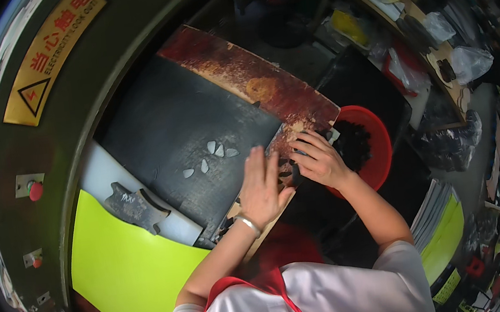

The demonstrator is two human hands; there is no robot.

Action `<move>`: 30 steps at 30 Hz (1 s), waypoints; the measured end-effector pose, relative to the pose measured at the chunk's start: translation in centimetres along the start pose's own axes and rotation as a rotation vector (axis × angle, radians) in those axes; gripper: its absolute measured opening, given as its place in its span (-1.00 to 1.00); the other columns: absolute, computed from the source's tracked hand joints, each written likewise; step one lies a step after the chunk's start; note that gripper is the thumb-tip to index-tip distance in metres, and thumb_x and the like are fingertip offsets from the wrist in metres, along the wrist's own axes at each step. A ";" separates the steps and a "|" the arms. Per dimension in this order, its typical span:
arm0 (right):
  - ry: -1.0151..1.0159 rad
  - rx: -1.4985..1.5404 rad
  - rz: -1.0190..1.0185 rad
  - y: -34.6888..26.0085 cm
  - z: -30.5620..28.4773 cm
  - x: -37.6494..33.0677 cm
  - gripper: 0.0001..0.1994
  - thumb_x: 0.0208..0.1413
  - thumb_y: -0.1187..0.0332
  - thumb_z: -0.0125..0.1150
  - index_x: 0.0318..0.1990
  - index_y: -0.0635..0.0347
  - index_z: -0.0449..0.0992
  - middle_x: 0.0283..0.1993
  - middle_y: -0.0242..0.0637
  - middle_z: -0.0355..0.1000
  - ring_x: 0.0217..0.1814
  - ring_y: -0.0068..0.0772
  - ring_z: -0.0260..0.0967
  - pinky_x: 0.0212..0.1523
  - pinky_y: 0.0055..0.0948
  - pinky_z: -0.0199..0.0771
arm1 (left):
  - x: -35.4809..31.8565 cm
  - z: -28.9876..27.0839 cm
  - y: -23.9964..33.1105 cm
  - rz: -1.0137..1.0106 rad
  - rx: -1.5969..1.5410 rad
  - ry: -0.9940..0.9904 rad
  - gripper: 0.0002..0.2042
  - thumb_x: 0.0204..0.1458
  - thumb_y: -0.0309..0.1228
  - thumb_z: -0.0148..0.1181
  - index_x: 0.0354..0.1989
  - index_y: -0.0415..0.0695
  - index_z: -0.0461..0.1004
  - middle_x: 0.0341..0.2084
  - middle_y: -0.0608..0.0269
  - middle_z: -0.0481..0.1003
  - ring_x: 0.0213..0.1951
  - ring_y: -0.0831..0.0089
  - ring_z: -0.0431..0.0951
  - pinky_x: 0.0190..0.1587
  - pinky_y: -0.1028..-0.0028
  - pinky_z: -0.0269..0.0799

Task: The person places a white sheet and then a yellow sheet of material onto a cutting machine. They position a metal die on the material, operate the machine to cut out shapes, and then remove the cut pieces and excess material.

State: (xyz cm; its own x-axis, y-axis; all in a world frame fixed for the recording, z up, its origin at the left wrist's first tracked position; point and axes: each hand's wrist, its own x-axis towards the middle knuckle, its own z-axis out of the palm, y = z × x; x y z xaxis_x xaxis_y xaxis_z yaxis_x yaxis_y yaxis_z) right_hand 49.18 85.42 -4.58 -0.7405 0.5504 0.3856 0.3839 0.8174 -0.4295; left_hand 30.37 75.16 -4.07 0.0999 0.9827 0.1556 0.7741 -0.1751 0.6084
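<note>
My left hand [260, 186] lies palm down at the near right corner of the black cutting pad [158, 123], its fingers stretched out. A metal bangle [248, 225] circles that wrist. To its right my right hand [321, 163] rests with fingers bent and partly apart, its fingertips on the worn red board [260, 86]. Between the hands lie small dark pieces [287, 175], partly hidden by fingers. Several small pale-grey pointed pieces [219, 151] are scattered on the pad, left of my left hand. Beside my right forearm is a red basin [377, 125] holding dark bits.
A dark metal cutting die [137, 206] sits on a white slab [101, 168] at the left. Bright yellow-green sheet material [126, 265] covers the near left. A machine panel with a red button [35, 191] stands at far left. Stacked sheets [436, 220] lie at right; shelves [398, 19] hold plastic bags.
</note>
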 end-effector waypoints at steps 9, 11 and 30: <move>0.129 -0.276 0.756 6.1 -3.5 -12.0 -0.69 0.04 0.27 0.22 -0.12 0.29 0.52 -0.06 -0.03 0.48 -0.04 -0.07 0.47 -0.05 -0.22 0.46 | 11.1 9.3 10.3 0.257 -0.636 -0.096 -0.38 0.07 -0.20 0.13 0.25 -0.27 0.14 0.17 -0.22 0.20 0.22 -0.18 0.20 0.30 0.07 0.09; 0.291 -0.389 0.827 5.7 -4.7 -16.1 -0.70 0.09 0.28 0.21 -0.10 0.31 0.52 -0.12 -0.03 0.51 -0.12 -0.13 0.50 -0.13 -0.27 0.48 | 10.5 8.9 11.8 0.360 -0.791 -0.110 -0.43 0.09 -0.29 0.12 0.24 -0.27 0.16 0.12 -0.15 0.28 0.17 -0.08 0.29 0.32 0.06 0.06; 0.345 0.421 0.302 -12.8 -1.1 0.3 -0.88 0.06 0.66 0.10 -0.23 0.47 0.50 -0.26 -0.05 0.53 -0.30 -0.29 0.51 -0.33 -0.56 0.51 | -8.4 -18.9 12.7 0.656 -1.502 -0.211 -0.71 0.24 -0.31 -0.11 -0.37 -0.24 0.47 -0.60 0.18 0.38 -0.50 0.19 0.41 -0.40 0.27 0.32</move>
State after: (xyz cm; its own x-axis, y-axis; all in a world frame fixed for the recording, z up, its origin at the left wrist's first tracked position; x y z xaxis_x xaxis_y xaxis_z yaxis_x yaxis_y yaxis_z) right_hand 44.67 75.33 1.96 -0.3856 0.8273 0.4085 0.2462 0.5189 -0.8186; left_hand 27.56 63.59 17.11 0.3197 0.6910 0.6483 -0.6773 -0.3119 0.6664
